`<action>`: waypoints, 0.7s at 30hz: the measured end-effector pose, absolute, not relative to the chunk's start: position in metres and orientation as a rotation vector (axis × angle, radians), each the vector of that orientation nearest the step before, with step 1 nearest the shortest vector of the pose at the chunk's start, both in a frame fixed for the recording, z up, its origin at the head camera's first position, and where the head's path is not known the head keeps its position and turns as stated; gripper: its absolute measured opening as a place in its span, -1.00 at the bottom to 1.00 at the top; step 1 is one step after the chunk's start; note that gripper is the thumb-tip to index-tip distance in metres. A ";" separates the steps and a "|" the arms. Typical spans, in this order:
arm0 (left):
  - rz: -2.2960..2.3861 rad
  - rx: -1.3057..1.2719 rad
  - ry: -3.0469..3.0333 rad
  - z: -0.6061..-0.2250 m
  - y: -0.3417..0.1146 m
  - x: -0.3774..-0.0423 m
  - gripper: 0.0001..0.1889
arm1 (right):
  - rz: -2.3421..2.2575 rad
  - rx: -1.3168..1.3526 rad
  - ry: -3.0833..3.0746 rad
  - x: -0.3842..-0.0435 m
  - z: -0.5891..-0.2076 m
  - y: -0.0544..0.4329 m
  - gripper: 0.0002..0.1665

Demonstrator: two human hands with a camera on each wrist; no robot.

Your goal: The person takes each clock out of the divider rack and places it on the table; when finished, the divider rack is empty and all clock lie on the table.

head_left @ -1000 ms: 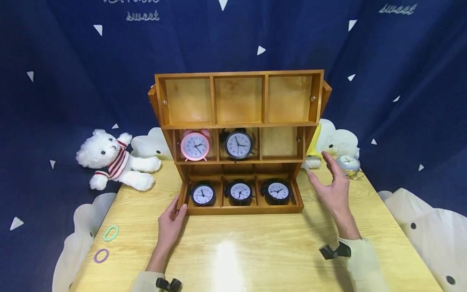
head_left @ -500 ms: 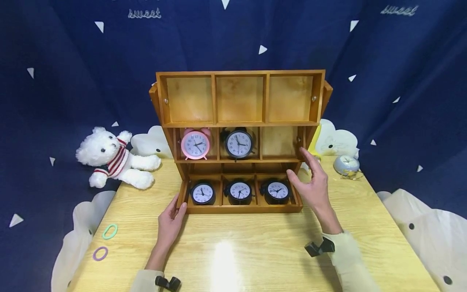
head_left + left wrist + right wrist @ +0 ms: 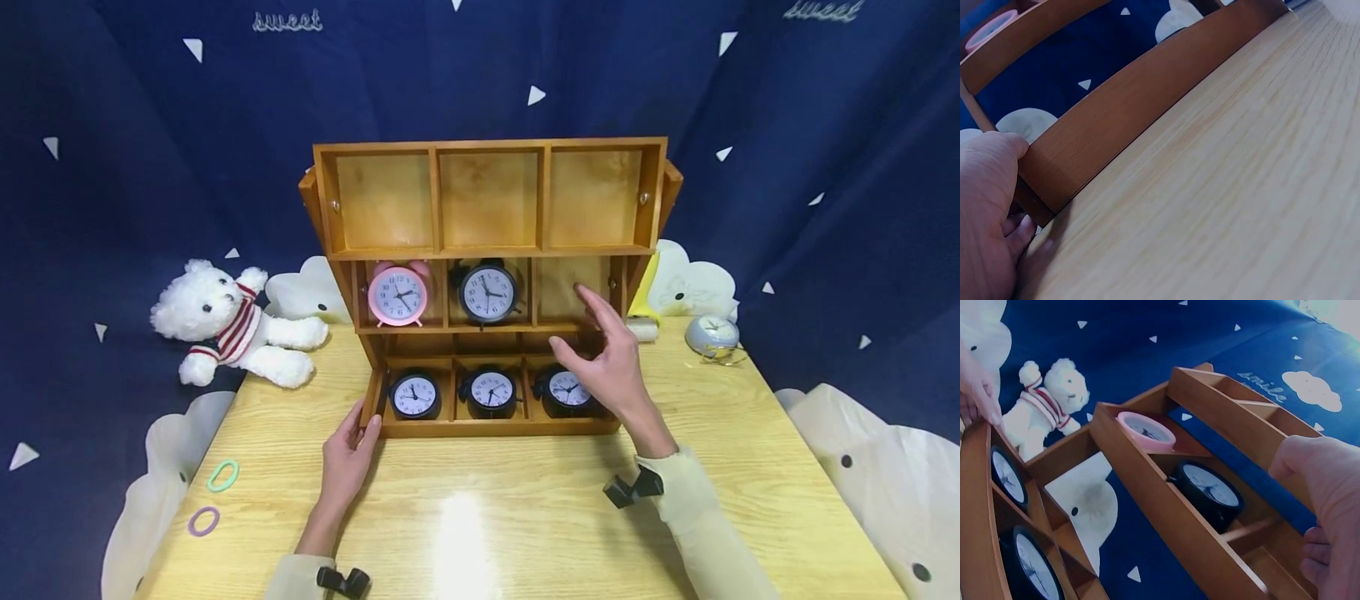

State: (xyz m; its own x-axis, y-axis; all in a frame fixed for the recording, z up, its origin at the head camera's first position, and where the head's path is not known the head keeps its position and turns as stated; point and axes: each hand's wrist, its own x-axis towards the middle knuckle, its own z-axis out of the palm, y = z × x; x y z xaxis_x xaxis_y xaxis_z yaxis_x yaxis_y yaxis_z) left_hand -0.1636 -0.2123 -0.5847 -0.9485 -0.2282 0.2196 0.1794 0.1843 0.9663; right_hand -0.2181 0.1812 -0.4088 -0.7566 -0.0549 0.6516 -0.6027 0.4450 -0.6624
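Note:
A three-tier wooden display shelf stands on the table. My left hand grips its lower left corner, thumb on the front edge and fingers along the side, as the left wrist view also shows. My right hand holds nothing; its thumb and fingers are spread apart before the right side of the shelf, partly covering the lower right black alarm clock. The middle tier bears a pink alarm clock and a black alarm clock. Two more black alarm clocks, the left one and the middle one, lie in the bottom tier.
A white teddy bear lies left of the shelf. Green and purple rings rest at the table's left. Behind right are a pale blue round clock, glasses and a yellow-handled roller.
My right hand has moved left, from beside the shelf to in front of its right compartments, fingers still spread. My left hand has stayed at the lower left corner.

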 end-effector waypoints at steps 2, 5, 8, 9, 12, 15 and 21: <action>-1.818 0.036 -2.156 -0.586 -0.212 -0.164 -0.47 | 1.301 0.564 -2.165 -0.221 -0.407 0.176 -0.03; -1.808 0.039 -2.156 -0.587 -0.212 -0.165 -0.47 | 1.299 0.583 -2.189 -0.224 -0.405 0.166 -0.01; -1.795 0.041 -2.163 -0.587 -0.211 -0.165 -0.47 | 1.285 0.608 -2.208 -0.227 -0.403 0.156 0.02; -1.801 0.044 -2.161 -0.587 -0.210 -0.165 -0.47 | 1.280 0.614 -2.212 -0.228 -0.403 0.153 0.03; -1.798 0.056 -2.176 -0.588 -0.210 -0.164 -0.45 | 1.267 0.629 -2.236 -0.231 -0.402 0.144 0.05; -1.785 0.071 -2.185 -0.587 -0.211 -0.162 -0.46 | 1.256 0.645 -2.263 -0.235 -0.402 0.136 0.06; -1.773 0.019 -2.154 -0.586 -0.213 -0.162 -0.47 | 1.232 0.677 -2.248 -0.243 -0.399 0.125 0.08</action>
State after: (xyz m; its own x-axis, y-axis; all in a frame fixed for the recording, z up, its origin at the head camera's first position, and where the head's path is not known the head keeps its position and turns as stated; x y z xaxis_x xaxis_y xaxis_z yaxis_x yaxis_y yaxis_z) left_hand -0.1625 -0.2134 -0.5857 -0.9387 -0.2289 0.2578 0.2088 0.2173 0.9535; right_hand -0.2434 0.1246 -0.3988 -0.7599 -0.1886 0.6221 -0.6259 0.4710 -0.6217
